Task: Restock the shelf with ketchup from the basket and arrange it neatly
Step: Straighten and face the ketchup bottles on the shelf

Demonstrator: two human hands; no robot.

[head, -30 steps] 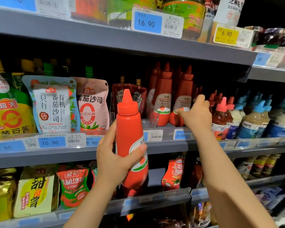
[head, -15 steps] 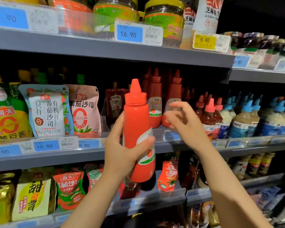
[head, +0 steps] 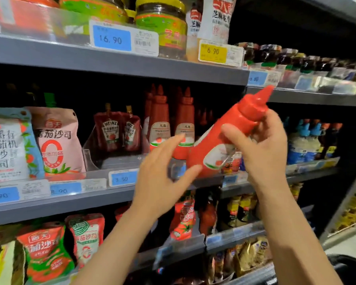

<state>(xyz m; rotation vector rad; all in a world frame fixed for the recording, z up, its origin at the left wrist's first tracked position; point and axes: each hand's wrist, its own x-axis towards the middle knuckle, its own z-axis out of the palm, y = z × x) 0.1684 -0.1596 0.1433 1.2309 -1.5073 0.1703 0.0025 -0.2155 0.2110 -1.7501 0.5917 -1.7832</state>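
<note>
A red squeeze bottle of ketchup [head: 212, 138] hangs in front of the middle shelf [head: 86, 200], tilted with its nozzle up and to the right. My right hand [head: 262, 150] grips it around the upper body. My left hand [head: 160, 177] is just left of the bottle's base with straight fingers, its thumb tip at the base. Behind them, matching red ketchup bottles [head: 159, 124] stand upright in two rows at the back of the shelf. There is bare shelf floor in front of them.
Heinz pouches [head: 109, 130] stand left of the bottles behind a clear divider, and large tomato sauce bags [head: 53, 140] sit further left. Blue-capped dressing bottles [head: 308, 142] fill the shelf to the right. Jars line the upper shelf [head: 119, 64]. A dark object [head: 349, 266] shows at the bottom right.
The bottle has passed from my left hand to my right hand and tipped from upright to slanting right. My left hand has let go and opened.
</note>
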